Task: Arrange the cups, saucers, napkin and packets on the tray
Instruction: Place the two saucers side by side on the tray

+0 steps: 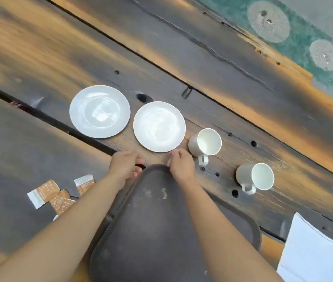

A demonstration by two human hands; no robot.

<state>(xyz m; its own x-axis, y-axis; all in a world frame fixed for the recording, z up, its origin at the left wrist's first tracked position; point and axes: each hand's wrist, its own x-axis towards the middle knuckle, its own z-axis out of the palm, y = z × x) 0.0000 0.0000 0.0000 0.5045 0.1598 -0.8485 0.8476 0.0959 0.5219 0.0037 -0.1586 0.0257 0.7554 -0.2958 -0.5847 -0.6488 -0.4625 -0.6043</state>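
A dark brown tray [153, 226] lies on the wooden table in front of me, its far corner between my hands. My left hand [123, 166] grips the tray's far left edge, fingers curled over the rim. My right hand [181, 164] grips the far right edge beside the corner. Two white saucers [99, 111] [159, 126] lie side by side just beyond the tray. Two white cups [205, 144] [255, 177] stand to the right, handles toward me. Several orange-and-white packets [53, 195] lie at the left. A white napkin [316, 253] lies at the lower right.
The table is made of dark, weathered planks [212, 68] with gaps and knot holes. Its far edge runs diagonally at the upper right, with a green patterned floor [303, 41] beyond.
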